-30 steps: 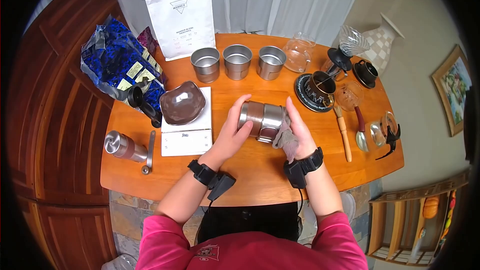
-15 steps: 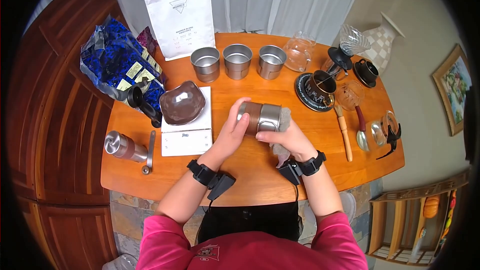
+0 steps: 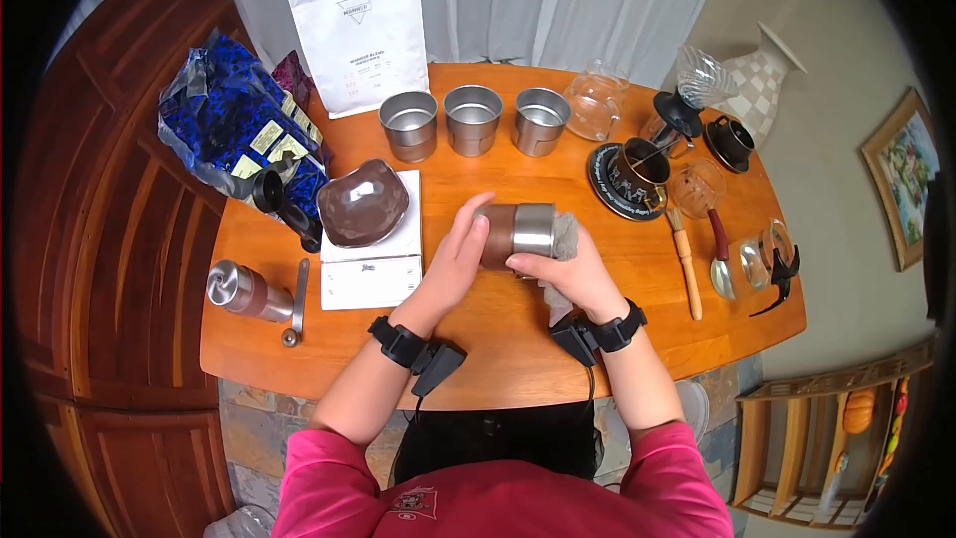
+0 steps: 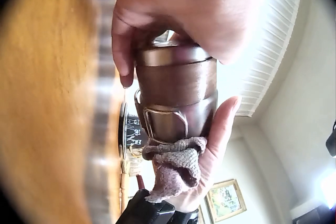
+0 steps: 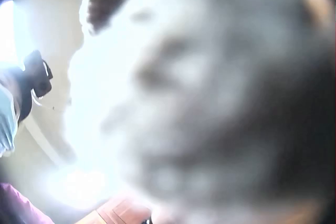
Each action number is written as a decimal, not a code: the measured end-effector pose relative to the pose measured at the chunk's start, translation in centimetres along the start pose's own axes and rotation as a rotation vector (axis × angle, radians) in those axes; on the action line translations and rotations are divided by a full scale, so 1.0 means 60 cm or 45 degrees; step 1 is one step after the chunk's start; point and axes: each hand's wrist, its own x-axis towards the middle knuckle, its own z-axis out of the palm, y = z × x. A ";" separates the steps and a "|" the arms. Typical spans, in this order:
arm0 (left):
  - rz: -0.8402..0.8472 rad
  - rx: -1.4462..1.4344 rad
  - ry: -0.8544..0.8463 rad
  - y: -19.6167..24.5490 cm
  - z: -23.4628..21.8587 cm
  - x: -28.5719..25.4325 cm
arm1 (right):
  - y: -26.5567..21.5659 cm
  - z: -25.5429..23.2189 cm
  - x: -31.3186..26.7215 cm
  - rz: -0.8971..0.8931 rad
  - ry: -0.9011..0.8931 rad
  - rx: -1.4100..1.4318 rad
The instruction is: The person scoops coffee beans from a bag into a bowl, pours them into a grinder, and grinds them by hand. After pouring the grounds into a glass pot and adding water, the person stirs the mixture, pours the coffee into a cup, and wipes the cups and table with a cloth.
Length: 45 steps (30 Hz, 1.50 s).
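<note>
Level above the table lies a steel cup (image 3: 501,237) with a brown band. Its folding wire handle (image 4: 167,123) shows in the left wrist view. My left hand (image 3: 450,261) grips the cup's closed end, fingers over the far side. At the other end, my right hand (image 3: 586,284) presses a grey cloth (image 3: 565,237) to the cup's mouth, thumb lying on the steel side; its other fingers are mostly hidden. Part of the cloth (image 4: 178,174) hangs down past the right wrist. Pale blurred cloth (image 5: 210,93) fills most of the right wrist view.
Left are a white scale (image 3: 370,284) with a brown dish (image 3: 363,204), and a hand grinder (image 3: 244,289). Several steel cups (image 3: 473,125) stand behind. On the right are a black cup (image 3: 637,174), a glass dripper (image 3: 702,78), a brush (image 3: 687,269) and a glass pot (image 3: 752,269).
My right hand has turned from a flat palm at the cup's end to thumb on its side, cloth bunched at the mouth. The cup has rolled, taking its handle mostly out of the head view.
</note>
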 end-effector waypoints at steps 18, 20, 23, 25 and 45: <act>0.284 0.333 -0.038 0.013 0.002 -0.005 | 0.001 -0.009 -0.011 0.113 -0.247 0.684; 0.189 0.252 -0.043 0.013 -0.001 -0.004 | -0.002 -0.009 -0.007 0.122 -0.320 0.475; 0.239 0.309 -0.003 -0.011 -0.008 0.002 | -0.002 -0.002 -0.006 0.078 -0.293 0.358; 0.181 0.203 -0.025 -0.005 -0.003 -0.002 | -0.002 -0.005 -0.004 0.018 -0.286 0.231; 0.280 0.159 -0.049 0.000 -0.003 -0.001 | 0.008 -0.011 -0.010 0.047 -0.314 0.493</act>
